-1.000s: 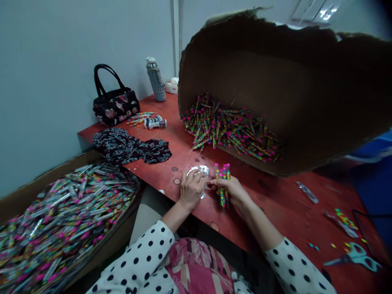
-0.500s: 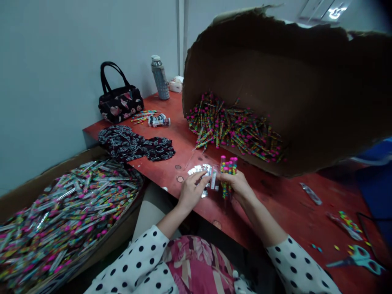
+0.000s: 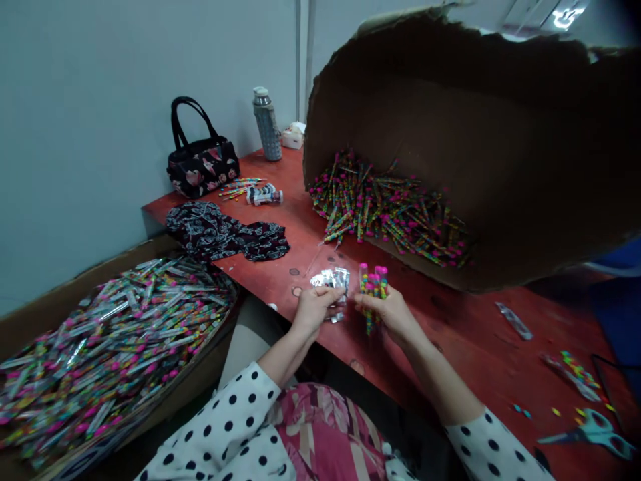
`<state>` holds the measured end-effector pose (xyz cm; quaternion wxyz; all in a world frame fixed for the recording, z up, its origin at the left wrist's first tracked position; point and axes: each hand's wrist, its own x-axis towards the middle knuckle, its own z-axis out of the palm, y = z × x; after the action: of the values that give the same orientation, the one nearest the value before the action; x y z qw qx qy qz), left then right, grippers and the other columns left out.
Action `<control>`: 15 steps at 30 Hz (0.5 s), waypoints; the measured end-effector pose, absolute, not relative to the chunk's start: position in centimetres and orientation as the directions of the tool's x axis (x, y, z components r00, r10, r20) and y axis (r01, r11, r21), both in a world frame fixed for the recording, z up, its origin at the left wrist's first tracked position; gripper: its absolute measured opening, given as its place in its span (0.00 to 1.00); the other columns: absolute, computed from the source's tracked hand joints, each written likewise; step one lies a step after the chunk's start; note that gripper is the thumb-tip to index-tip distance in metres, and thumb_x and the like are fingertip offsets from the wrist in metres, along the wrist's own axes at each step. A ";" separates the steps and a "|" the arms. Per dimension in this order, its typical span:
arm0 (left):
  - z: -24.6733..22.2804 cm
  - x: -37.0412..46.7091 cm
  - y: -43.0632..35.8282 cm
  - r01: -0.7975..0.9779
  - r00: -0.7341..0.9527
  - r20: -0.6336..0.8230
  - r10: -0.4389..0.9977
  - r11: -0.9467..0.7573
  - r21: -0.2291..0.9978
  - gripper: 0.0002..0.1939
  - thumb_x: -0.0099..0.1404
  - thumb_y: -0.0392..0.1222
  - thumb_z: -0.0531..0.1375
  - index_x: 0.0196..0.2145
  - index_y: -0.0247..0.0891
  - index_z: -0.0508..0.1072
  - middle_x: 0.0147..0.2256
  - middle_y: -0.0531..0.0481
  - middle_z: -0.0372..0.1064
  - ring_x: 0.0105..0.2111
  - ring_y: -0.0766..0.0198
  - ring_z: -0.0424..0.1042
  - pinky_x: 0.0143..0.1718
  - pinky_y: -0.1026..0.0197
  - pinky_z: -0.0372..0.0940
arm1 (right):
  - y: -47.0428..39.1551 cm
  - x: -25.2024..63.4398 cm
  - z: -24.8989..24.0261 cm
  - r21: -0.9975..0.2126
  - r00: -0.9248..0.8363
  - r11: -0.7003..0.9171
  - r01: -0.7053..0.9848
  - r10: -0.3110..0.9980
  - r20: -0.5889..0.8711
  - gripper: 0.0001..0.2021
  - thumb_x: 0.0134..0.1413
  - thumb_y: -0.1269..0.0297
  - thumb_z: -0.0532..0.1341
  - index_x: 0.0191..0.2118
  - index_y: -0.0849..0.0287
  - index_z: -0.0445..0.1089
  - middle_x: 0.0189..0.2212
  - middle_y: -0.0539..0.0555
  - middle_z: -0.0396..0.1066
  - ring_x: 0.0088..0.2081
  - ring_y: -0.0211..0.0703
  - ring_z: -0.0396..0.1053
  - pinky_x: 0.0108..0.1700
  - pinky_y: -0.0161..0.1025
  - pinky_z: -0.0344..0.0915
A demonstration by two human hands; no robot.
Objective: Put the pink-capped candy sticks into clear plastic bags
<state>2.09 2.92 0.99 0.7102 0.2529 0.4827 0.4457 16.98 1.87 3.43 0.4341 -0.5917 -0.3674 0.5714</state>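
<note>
The person's right hand [image 3: 394,311] is clamped around an upright bundle of pink-capped sticks [image 3: 371,287] filled with coloured pieces, held just above or against the red worktop [image 3: 481,361]; which of the two cannot be told. The left hand [image 3: 311,314] is beside it, thumb and fingers drawn close together at the silvery clear wrappers [image 3: 341,277]; whether they grip one is hard to tell. Beyond the hands, a large cardboard box [image 3: 451,133] lies open towards the person, with a heap of similar sticks [image 3: 385,207] inside. Scissors [image 3: 595,431] lie at the far right.
</note>
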 end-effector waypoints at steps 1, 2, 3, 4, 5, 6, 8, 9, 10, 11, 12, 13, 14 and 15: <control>1.2 2.0 3.0 -0.436 0.116 -0.483 0.868 0.481 0.760 0.16 0.41 0.46 0.69 0.23 0.30 0.74 0.22 0.49 0.69 0.21 0.68 0.68 0.25 0.66 0.65 | 1.1 17.2 3.4 -0.931 0.062 -0.365 0.001 0.929 -0.365 0.14 0.30 0.63 0.69 0.27 0.60 0.67 0.19 0.49 0.68 0.22 0.39 0.64 0.26 0.36 0.59; 1.4 1.9 3.2 -0.480 0.102 -0.497 0.862 0.480 0.734 0.16 0.41 0.45 0.69 0.23 0.30 0.73 0.22 0.49 0.69 0.22 0.68 0.68 0.25 0.65 0.66 | 0.4 17.3 3.3 -0.927 0.042 -0.367 0.075 0.930 -0.365 0.13 0.31 0.63 0.68 0.27 0.61 0.67 0.19 0.49 0.68 0.21 0.39 0.63 0.26 0.36 0.58; 1.6 1.9 3.3 -0.521 0.094 -0.506 0.857 0.476 0.709 0.15 0.41 0.44 0.70 0.22 0.31 0.73 0.22 0.49 0.69 0.22 0.68 0.69 0.25 0.65 0.67 | -0.4 17.4 3.2 -0.922 0.024 -0.355 0.155 0.934 -0.356 0.12 0.32 0.63 0.68 0.27 0.60 0.68 0.19 0.49 0.68 0.21 0.39 0.63 0.26 0.35 0.58; 1.7 1.9 3.3 -0.556 0.093 -0.514 0.853 0.473 0.684 0.15 0.41 0.44 0.70 0.22 0.31 0.72 0.22 0.49 0.69 0.22 0.68 0.69 0.26 0.65 0.67 | -1.1 17.5 3.2 -0.912 0.014 -0.335 0.238 0.940 -0.341 0.11 0.33 0.64 0.67 0.28 0.60 0.68 0.20 0.48 0.68 0.22 0.39 0.63 0.26 0.35 0.57; 1.8 2.0 3.4 -0.583 0.094 -0.522 0.848 0.472 0.661 0.15 0.41 0.43 0.70 0.22 0.31 0.72 0.22 0.50 0.69 0.22 0.68 0.69 0.25 0.66 0.68 | -1.7 17.4 3.2 -0.896 0.010 -0.308 0.319 0.947 -0.321 0.10 0.34 0.64 0.66 0.29 0.60 0.69 0.20 0.48 0.68 0.22 0.39 0.62 0.26 0.35 0.57; 1.9 2.2 3.4 -0.602 0.096 -0.531 0.842 0.473 0.643 0.15 0.41 0.43 0.70 0.23 0.31 0.71 0.22 0.50 0.69 0.23 0.68 0.69 0.24 0.66 0.68 | -2.2 17.3 3.3 -0.878 0.018 -0.277 0.390 0.956 -0.294 0.10 0.35 0.64 0.65 0.30 0.59 0.70 0.20 0.47 0.68 0.22 0.39 0.62 0.26 0.34 0.56; 2.1 2.6 3.3 -0.626 0.097 -0.540 0.836 0.473 0.620 0.14 0.42 0.42 0.69 0.24 0.32 0.71 0.22 0.51 0.69 0.22 0.68 0.69 0.23 0.68 0.67 | -2.8 17.0 3.5 -0.830 0.072 -0.239 0.505 0.969 -0.236 0.10 0.37 0.62 0.64 0.31 0.57 0.70 0.21 0.47 0.68 0.23 0.40 0.63 0.27 0.34 0.55; 2.1 2.8 3.3 -0.635 0.098 -0.538 0.838 0.468 0.614 0.14 0.42 0.42 0.69 0.25 0.32 0.72 0.23 0.51 0.69 0.22 0.69 0.69 0.23 0.68 0.66 | -2.9 16.9 3.6 -0.801 0.108 -0.239 0.550 0.971 -0.215 0.10 0.37 0.61 0.65 0.31 0.56 0.70 0.21 0.47 0.68 0.24 0.41 0.63 0.27 0.35 0.55; 2.2 3.0 3.2 -0.641 0.099 -0.533 0.840 0.464 0.612 0.14 0.43 0.42 0.69 0.25 0.32 0.72 0.23 0.51 0.69 0.22 0.70 0.69 0.23 0.68 0.66 | -2.9 16.8 3.6 -0.773 0.139 -0.244 0.586 0.970 -0.201 0.11 0.36 0.60 0.65 0.31 0.55 0.70 0.21 0.48 0.68 0.24 0.42 0.64 0.27 0.35 0.55; 2.3 3.2 3.1 -0.644 0.102 -0.524 0.846 0.457 0.613 0.14 0.43 0.42 0.69 0.26 0.32 0.71 0.23 0.51 0.68 0.22 0.70 0.68 0.23 0.68 0.66 | -2.9 16.7 3.7 -0.748 0.164 -0.252 0.614 0.968 -0.191 0.12 0.36 0.59 0.65 0.32 0.55 0.70 0.20 0.48 0.68 0.24 0.43 0.64 0.26 0.35 0.54; 2.4 3.4 2.9 -0.646 0.104 -0.513 0.852 0.450 0.617 0.15 0.43 0.42 0.69 0.25 0.32 0.71 0.23 0.51 0.68 0.21 0.70 0.68 0.24 0.67 0.66 | -2.8 16.7 3.6 -0.728 0.182 -0.261 0.634 0.965 -0.187 0.12 0.36 0.58 0.65 0.32 0.54 0.70 0.20 0.48 0.68 0.24 0.43 0.64 0.26 0.35 0.53; 2.5 3.5 2.8 -0.644 0.104 -0.502 0.859 0.442 0.624 0.15 0.43 0.43 0.69 0.25 0.31 0.71 0.23 0.51 0.68 0.21 0.70 0.68 0.24 0.66 0.67 | -2.7 16.7 3.6 -0.716 0.192 -0.264 0.647 0.964 -0.183 0.12 0.36 0.57 0.65 0.31 0.54 0.70 0.20 0.48 0.67 0.24 0.44 0.64 0.25 0.35 0.53; 2.5 3.6 2.7 -0.643 0.101 -0.489 0.867 0.432 0.633 0.15 0.43 0.43 0.69 0.24 0.31 0.71 0.23 0.51 0.68 0.22 0.70 0.68 0.25 0.66 0.67 | -2.7 16.7 3.5 -0.712 0.195 -0.259 0.652 0.965 -0.173 0.12 0.36 0.56 0.65 0.31 0.53 0.69 0.19 0.48 0.67 0.24 0.44 0.64 0.25 0.35 0.52; 2.6 3.7 2.6 -0.642 0.092 -0.473 0.876 0.416 0.644 0.15 0.43 0.43 0.69 0.24 0.31 0.71 0.22 0.52 0.68 0.22 0.70 0.68 0.26 0.65 0.67 | -2.7 16.8 3.4 -0.715 0.198 -0.250 0.653 0.968 -0.158 0.12 0.37 0.55 0.65 0.30 0.53 0.69 0.19 0.48 0.67 0.23 0.43 0.63 0.25 0.34 0.52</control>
<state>3.74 2.55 2.56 0.7260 0.1375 0.4251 0.5228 16.78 -2.69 3.37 0.2582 -0.7294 -0.5553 0.3047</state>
